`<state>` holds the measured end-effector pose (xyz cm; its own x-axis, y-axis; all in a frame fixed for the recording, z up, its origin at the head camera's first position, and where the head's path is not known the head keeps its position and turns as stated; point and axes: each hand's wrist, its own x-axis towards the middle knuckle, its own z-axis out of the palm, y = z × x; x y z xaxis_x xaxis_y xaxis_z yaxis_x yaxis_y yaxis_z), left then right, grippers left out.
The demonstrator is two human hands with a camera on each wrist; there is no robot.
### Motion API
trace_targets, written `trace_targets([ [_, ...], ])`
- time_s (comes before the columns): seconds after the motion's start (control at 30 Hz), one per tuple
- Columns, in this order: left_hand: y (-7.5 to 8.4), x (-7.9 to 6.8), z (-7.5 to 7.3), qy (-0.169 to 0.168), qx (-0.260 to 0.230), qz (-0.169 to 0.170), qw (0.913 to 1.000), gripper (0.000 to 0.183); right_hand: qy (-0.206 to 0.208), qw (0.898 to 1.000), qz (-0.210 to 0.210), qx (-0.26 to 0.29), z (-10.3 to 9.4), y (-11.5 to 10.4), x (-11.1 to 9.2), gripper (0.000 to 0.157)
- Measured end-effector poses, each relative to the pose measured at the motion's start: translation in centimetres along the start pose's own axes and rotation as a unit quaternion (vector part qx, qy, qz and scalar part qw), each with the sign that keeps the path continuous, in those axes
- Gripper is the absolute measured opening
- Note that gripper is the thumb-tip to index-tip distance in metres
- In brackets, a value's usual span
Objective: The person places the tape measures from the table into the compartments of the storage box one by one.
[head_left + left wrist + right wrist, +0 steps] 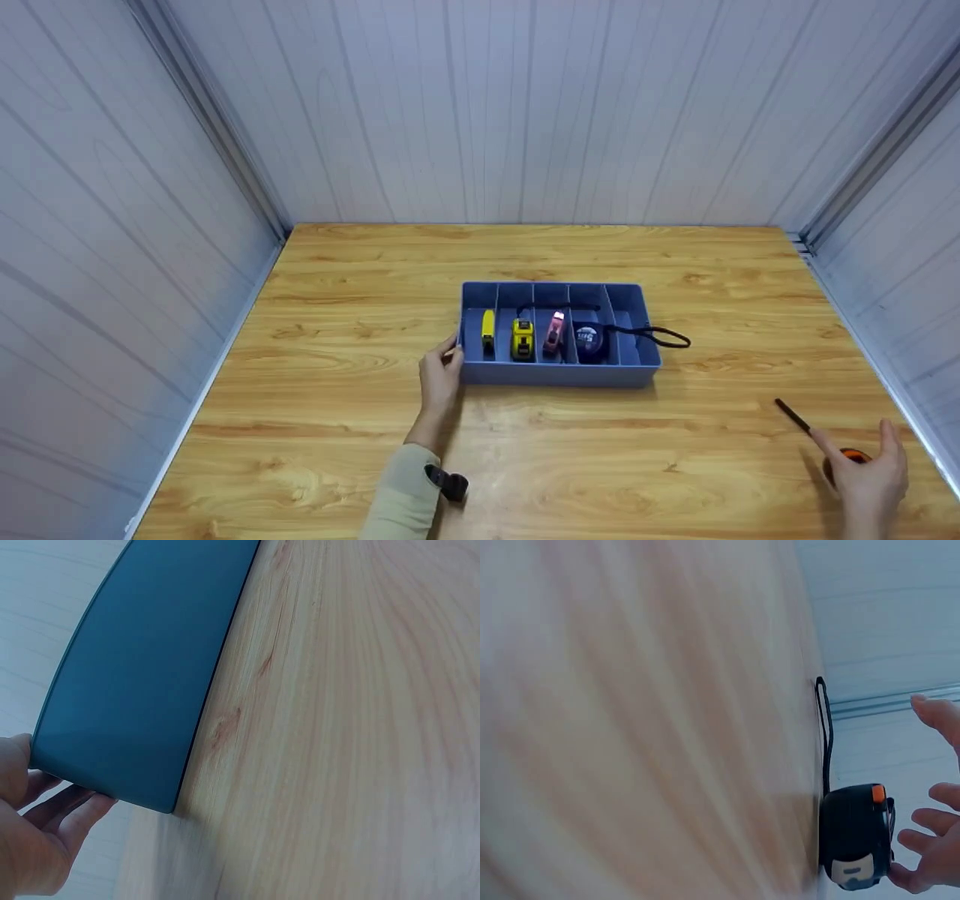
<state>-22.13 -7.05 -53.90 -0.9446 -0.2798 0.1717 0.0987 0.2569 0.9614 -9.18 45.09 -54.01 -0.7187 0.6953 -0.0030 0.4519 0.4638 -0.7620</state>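
Observation:
A blue-grey divided box (559, 375) lies near the middle of the table. At its left end my left hand (440, 379) holds the wall, thumb by the front corner and fingers along the end in the left wrist view. Standing in its compartments are a slim yellow item (488, 330), a yellow-black tape measure (523, 340), a small pink tape measure (554, 334) and a dark blue tape measure (590, 341). Far to the right, my right hand (872, 480) hovers with spread fingers around a black-and-orange tape measure (851, 836), its fingertips close to the case.
The dark blue tape measure's black strap (667, 337) hangs over the box's right rim. Another black strap (793, 415) stretches from the black-and-orange tape measure across the wooden table (337, 300). Pale panel walls (487, 112) enclose the table at the back and sides.

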Motion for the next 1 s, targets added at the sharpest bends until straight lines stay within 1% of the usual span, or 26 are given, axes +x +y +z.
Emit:
trace_targets([
  [0.1,0.0,0.0,0.0,0.002,0.007,0.003,1.0000,0.033,-0.012,0.999,0.027,-0.015,0.3,1.9,1.4,0.101],
  [0.17,0.0,0.0,0.0,0.001,0.008,0.006,0.9999,0.034,-0.020,0.999,0.038,-0.023,0.4,2.6,1.8,0.105],
  [0.23,0.0,0.0,0.0,-0.001,0.008,0.006,0.9999,0.033,-0.029,0.998,0.044,-0.023,0.2,2.4,1.6,0.105],
  [0.37,0.0,0.0,0.0,-0.003,0.007,0.004,1.0000,0.034,-0.040,0.997,0.067,-0.016,-0.4,0.4,0.4,0.103],
  [0.43,0.0,0.0,0.0,-0.002,0.006,0.004,1.0000,0.034,-0.043,0.996,0.080,-0.021,-0.4,0.2,0.2,0.104],
  [0.5,0.0,0.0,0.0,-0.001,0.005,0.005,1.0000,0.034,-0.044,0.995,0.090,-0.024,-0.3,0.5,0.4,0.106],
  [0.63,0.0,0.0,0.0,0.001,-0.001,0.006,1.0000,0.034,-0.052,0.992,0.106,-0.032,0.0,2.1,1.2,0.112],
  [0.7,0.0,0.0,0.0,0.001,-0.002,0.009,1.0000,0.034,-0.060,0.991,0.117,-0.034,0.0,2.3,1.3,0.113],
  [0.83,0.0,0.0,0.0,0.000,-0.001,0.011,0.9999,0.034,-0.079,0.987,0.140,-0.026,-0.3,1.3,0.6,0.116],
  [0.9,0.0,0.0,0.0,0.000,0.001,0.008,1.0000,0.034,-0.087,0.984,0.149,-0.033,-0.5,0.8,0.2,0.116],
  [1.0,0.1,-0.1,0.0,-0.001,0.004,0.004,1.0000,0.034,-0.091,0.983,0.157,-0.034,-0.6,0.4,-0.1,0.120],
])
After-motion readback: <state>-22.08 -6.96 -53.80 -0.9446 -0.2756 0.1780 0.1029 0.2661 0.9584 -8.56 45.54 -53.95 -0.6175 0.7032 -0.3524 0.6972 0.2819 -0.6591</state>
